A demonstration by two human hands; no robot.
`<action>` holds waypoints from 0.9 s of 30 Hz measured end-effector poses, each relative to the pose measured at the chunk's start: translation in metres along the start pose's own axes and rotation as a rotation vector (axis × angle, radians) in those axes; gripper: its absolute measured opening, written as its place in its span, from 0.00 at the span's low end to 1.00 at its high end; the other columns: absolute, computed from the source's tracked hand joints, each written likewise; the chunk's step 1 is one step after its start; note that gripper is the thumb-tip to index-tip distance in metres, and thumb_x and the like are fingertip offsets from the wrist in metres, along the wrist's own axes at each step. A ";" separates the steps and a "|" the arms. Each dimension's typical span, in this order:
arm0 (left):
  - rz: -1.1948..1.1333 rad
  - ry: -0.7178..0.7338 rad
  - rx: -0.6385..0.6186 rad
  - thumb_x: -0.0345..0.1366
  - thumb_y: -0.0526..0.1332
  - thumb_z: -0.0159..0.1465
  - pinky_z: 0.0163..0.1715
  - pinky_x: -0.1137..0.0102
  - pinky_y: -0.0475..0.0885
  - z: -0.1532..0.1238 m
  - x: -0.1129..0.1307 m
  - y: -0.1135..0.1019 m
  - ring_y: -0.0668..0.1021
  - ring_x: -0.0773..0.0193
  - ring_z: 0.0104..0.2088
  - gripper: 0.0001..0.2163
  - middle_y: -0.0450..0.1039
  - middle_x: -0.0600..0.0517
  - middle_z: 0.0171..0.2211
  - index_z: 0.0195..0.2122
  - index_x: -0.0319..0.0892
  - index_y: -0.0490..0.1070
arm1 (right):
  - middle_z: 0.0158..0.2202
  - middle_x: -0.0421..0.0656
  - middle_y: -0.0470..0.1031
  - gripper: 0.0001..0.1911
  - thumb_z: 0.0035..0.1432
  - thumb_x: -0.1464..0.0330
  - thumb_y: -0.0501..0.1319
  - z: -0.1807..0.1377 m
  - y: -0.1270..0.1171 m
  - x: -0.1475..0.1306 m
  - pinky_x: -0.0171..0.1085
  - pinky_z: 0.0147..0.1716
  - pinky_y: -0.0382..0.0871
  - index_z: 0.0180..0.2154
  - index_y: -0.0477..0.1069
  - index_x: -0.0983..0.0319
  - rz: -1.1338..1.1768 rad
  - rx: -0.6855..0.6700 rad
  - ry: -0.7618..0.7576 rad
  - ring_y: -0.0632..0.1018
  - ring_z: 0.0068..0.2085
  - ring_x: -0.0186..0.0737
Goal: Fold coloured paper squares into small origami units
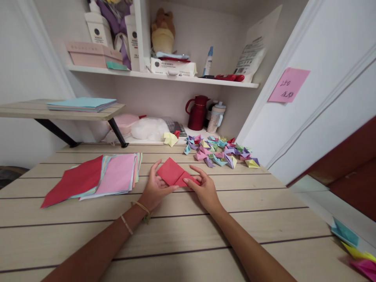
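Observation:
A folded piece of red paper (172,171) is held between my two hands above the middle of the table. A crease runs across it, with a square part on the left and a pointed part on the right. My left hand (154,188) grips its left and lower edge, the thumb lying along the front and the other fingers partly hidden behind. On the right corner, my right hand (204,188) pinches the paper between thumb and fingers, the index finger raised above it.
Stacked coloured paper sheets (117,176) lie on the left. Many small folded paper boats (217,150) are heaped at the back right, with a yellow folded paper (170,138) nearby. A raised shelf (108,113) stands back left. A red jug (197,113) stands behind.

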State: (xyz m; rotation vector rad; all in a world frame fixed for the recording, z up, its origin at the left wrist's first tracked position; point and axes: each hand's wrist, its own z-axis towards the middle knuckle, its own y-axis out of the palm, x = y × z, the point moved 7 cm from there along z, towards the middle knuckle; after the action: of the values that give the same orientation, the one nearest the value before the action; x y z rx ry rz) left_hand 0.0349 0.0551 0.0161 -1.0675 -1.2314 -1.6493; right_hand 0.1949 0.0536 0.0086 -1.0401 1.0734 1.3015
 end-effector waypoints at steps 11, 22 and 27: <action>0.228 -0.099 -0.129 0.39 0.60 0.56 0.19 0.77 0.64 0.001 -0.005 0.002 0.70 0.72 0.16 0.12 0.69 0.57 0.15 0.38 0.37 0.70 | 0.21 0.37 0.60 0.09 0.45 0.61 0.64 0.003 0.003 -0.010 0.32 0.24 0.57 0.27 0.76 0.60 -0.274 -0.077 -0.188 0.63 0.24 0.32; 0.086 -0.083 -0.059 0.32 0.65 0.48 0.45 0.61 0.69 0.003 -0.009 -0.001 0.76 0.55 0.43 0.25 0.75 0.43 0.41 0.49 0.36 0.67 | 0.37 0.43 0.75 0.22 0.44 0.68 0.64 -0.005 0.011 -0.022 0.34 0.33 0.66 0.45 0.70 0.59 -0.207 -0.263 -0.203 0.74 0.35 0.39; 0.104 -0.102 -0.094 0.31 0.67 0.45 0.46 0.62 0.69 0.001 -0.011 0.000 0.76 0.57 0.43 0.27 0.75 0.43 0.43 0.49 0.37 0.67 | 0.34 0.45 0.76 0.09 0.45 0.65 0.65 0.000 0.004 -0.021 0.36 0.34 0.67 0.31 0.75 0.62 -0.194 -0.143 -0.206 0.74 0.35 0.41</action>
State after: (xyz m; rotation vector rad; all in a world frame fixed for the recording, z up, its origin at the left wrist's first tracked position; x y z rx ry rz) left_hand 0.0389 0.0569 0.0060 -1.2658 -1.1522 -1.6034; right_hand 0.1915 0.0489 0.0290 -1.0622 0.7151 1.3086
